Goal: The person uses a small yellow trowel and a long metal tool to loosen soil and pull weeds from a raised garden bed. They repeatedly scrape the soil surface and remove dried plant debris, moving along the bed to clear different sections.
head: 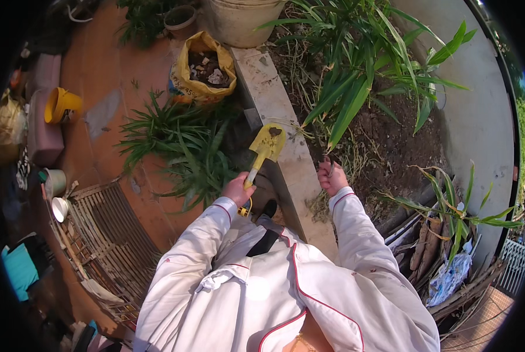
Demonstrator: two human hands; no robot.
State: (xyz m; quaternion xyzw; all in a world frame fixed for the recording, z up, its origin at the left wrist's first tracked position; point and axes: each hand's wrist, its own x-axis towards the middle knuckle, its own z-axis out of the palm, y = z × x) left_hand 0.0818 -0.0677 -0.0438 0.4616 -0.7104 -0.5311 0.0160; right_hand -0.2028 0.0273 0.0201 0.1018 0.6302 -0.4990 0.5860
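My left hand (239, 190) is closed around the handle of a yellow hand trowel (267, 141). The trowel's blade, with a dark clump of soil on it, is over the tiled edge of the planting bed (295, 167). Over the bed's near side, my right hand (332, 177) grips a thin, dark, curved object (331, 167), too small to identify. Just beyond it hang the long leaves of a green plant (355, 97). Dry stems (359, 154) lie on the soil (410, 141) beside that hand.
An open yellow sack (181, 72) with soil and rubble stands left of the ledge, near a large pale pot (245, 22). Spiky potted plants (187, 154) grow below it. A slatted bamboo rack (113, 224) is at left; wood pieces (425, 246) are stacked at lower right.
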